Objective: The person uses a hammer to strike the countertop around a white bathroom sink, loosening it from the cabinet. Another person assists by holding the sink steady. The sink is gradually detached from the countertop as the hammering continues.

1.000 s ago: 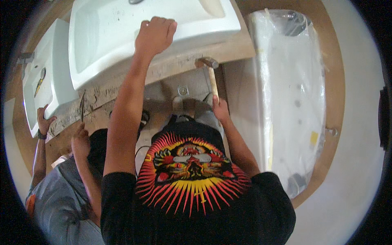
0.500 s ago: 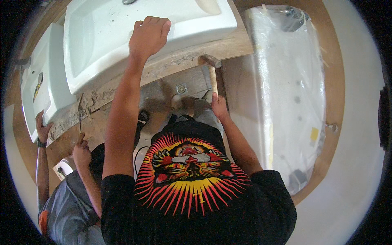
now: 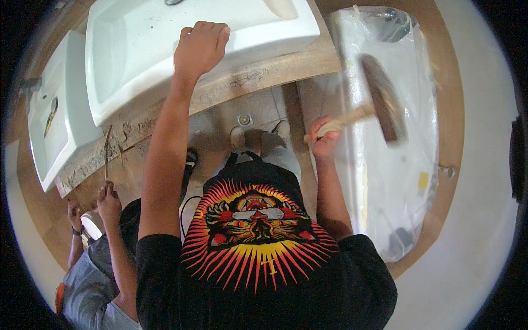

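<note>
My left hand [image 3: 201,49] is closed over the front rim of a white washbasin [image 3: 231,61], its fingers curled onto the inner side. In my right hand [image 3: 324,137] is a hammer [image 3: 360,113], gripped by its light wooden handle. Motion blurs the dark hammer head, which is swung out to the right in front of the plastic-wrapped tub. Below the basin runs a wooden counter's front edge [image 3: 300,69], with rough, chipped patches of dried material along it.
At the left, another person's hand [image 3: 110,204] holds a thin tool [image 3: 107,154] against the counter edge. A second white basin [image 3: 69,110] contains a yellow-and-black tool [image 3: 50,118]. The plastic-wrapped white tub [image 3: 379,181] stands right. A round drain [image 3: 245,120] lies in the tiled floor.
My right hand has swung the hammer away from the counter edge, up and to the right. My left hand stays put. The other person's left hand has dropped from the second basin.
</note>
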`<state>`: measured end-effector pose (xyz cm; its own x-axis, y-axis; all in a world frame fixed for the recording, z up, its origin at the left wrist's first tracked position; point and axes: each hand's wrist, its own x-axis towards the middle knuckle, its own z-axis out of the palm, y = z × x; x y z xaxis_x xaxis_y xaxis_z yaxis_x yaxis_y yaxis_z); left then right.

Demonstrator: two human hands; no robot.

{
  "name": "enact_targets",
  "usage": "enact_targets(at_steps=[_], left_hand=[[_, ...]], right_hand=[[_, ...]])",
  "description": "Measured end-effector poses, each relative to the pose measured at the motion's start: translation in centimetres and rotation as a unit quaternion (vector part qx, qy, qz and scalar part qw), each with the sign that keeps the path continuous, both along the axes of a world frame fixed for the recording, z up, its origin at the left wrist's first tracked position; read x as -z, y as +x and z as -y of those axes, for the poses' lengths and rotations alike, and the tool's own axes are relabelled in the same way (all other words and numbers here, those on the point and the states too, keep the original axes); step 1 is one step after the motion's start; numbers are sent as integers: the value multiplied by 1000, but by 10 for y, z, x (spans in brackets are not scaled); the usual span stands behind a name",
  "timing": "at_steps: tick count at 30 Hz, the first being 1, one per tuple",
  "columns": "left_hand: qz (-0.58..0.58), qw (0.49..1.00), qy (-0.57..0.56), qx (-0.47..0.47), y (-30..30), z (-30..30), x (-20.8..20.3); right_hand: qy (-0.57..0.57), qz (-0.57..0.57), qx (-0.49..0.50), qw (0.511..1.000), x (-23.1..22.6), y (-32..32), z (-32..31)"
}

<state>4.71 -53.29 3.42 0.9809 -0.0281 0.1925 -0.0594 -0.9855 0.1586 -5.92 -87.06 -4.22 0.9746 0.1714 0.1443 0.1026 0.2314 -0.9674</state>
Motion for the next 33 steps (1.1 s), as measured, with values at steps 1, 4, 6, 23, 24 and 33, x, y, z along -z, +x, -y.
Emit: enact_targets(at_steps=[1, 4, 6, 23, 24, 33], left_hand=[[7, 1000, -9, 0, 0, -2, 2], [26, 1000, -9, 3, 4, -2, 6], [20, 1000, -4, 12, 4, 2, 3], [0, 1000, -13, -4, 2, 0, 2], [5, 1000, -17, 2, 5, 2, 1], [-36, 999, -19, -11, 4, 2, -7]], right_hand=[[16, 5, 10, 1000, 9, 6, -4], [-77, -59, 13, 995, 75, -2, -2], [-319, -212, -26, 923, 139, -20, 16], [-47, -29, 89, 994, 30, 7, 15], [-25, -51, 91, 994, 82, 2, 20], [-417, -174, 35, 892, 112, -10, 15]])
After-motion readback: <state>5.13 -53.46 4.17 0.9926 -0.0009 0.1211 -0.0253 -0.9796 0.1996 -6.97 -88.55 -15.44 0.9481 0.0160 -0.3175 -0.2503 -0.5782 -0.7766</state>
